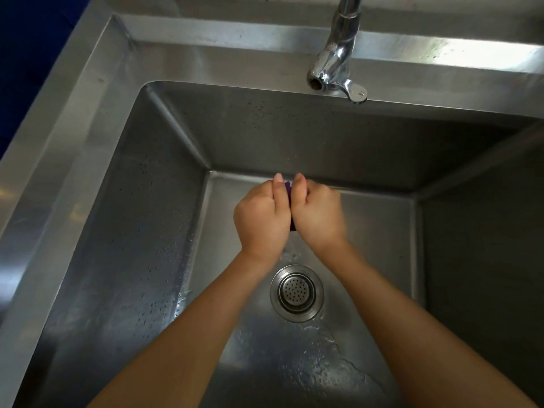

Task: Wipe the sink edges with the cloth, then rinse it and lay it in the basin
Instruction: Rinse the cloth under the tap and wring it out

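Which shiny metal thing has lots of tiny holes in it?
The round drain strainer in the sink floor, just below the two hands. Its middle is dotted with small holes, while the faucet up at the back rim has one opening at its spout.

A stainless steel surface (73, 119) runs in a broad flat band, dull grey and brushed. A chrome faucet (338, 57) stands on its far strip. To the right of the faucet, bright light glares white on the steel; to its left the metal falls to a softer sheen. Beyond the surface's left edge, far left of the faucet, lies a dark blue area (26, 54), too dim to identify.
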